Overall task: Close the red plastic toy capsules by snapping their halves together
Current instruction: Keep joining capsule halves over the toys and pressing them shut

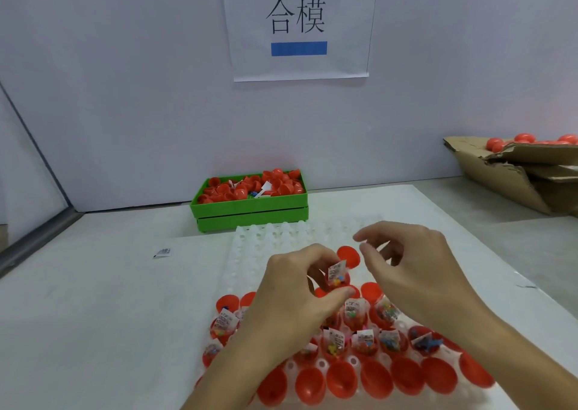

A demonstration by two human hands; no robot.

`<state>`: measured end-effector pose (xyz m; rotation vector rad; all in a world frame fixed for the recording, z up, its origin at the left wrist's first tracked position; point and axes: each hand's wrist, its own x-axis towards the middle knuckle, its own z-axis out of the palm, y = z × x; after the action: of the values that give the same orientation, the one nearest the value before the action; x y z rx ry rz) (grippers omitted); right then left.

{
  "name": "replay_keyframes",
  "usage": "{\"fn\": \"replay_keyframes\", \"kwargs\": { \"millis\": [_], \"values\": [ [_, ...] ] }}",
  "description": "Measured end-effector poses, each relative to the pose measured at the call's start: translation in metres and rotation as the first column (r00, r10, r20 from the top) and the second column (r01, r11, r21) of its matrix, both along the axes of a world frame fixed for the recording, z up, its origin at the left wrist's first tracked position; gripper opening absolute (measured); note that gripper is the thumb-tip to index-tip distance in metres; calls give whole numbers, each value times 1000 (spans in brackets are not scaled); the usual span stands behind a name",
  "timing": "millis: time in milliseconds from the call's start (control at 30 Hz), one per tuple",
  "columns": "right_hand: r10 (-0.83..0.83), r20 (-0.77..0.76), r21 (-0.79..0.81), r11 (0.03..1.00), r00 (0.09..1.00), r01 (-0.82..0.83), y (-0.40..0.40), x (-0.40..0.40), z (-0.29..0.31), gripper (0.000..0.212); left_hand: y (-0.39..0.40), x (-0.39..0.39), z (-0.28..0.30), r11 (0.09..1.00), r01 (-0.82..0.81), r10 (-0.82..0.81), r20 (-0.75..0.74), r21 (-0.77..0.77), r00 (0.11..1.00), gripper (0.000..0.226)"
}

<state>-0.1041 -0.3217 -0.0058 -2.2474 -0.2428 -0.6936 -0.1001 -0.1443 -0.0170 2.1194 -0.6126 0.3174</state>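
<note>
While left hand (300, 287) grips a capsule (337, 279), white tray (281, 237), green bin (250, 212), cardboard box (506, 181).

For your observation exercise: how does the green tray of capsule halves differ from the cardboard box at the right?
The green tray is rigid, bright plastic, standing against the wall; the cardboard box is brown, torn and lying tilted. The tray holds open red halves and paper slips; the box holds closed red capsules. Both hold red capsule parts.
</note>
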Motion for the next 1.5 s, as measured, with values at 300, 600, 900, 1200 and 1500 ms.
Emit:
{"fn": "replay_keyframes", "kwargs": {
  "millis": [300, 600, 900, 1200, 1500],
  "values": [
    [328, 86, -156, 937, 941, -312, 2, -3, -4, 24, 1, 2, 1, 991, -90, 93, 26, -99, 995, 39],
    [309, 101, -155, 944, 946, -292, 2, -1, -5, 20, 0, 4, 0, 991, -82, 86, 31, -103, 996, 37],
    [327, 115, -51, 945, 938, -323, -3, 1, -2, 38, 0, 4, -1, 990, -63, 66, 18, -127, 998, 27],
    [314, 27, 43, 948, 949, -315, -4, 1, -1, 32, -1, 3, -2, 992, -72, 74, 14, -105, 997, 37],
    [351, -98, 6, 936, 931, -352, -13, 1, 5, 23, -1, 2, -1, 991, -69, 70, 6, -117, 998, 35]
  ]
}}
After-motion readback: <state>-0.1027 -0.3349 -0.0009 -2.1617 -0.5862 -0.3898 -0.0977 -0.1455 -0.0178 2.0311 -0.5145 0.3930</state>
